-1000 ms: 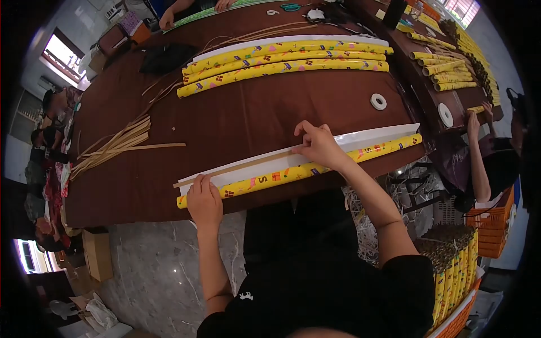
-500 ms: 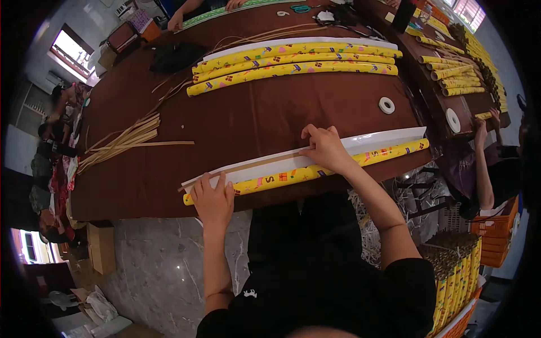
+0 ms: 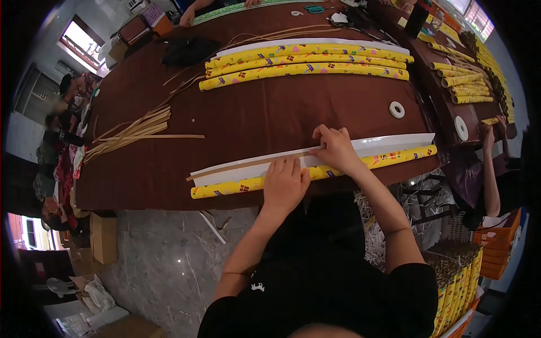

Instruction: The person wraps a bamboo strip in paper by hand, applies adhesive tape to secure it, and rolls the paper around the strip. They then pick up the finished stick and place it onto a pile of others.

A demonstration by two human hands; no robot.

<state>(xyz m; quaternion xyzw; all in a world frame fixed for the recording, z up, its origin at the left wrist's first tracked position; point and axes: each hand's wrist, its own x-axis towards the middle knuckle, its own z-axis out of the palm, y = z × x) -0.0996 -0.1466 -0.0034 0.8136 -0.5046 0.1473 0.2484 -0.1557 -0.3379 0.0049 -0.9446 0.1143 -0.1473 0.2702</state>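
While my left hand (image 3: 284,183) presses flat on the yellow paper roll (image 3: 315,172) at the surface's near edge, my right hand (image 3: 336,149) pinches the thin strip (image 3: 248,164) just beyond it; rolling tighter likely needs even pressure.

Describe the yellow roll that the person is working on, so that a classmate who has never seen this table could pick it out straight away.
Start at the long brown table and go to its near edge, closest to the person. There a yellow patterned roll lies along the edge, with the left hand and right hand resting on it. Unlike the three finished rolls farther back, it still has a white sheet and a thin strip beside it.
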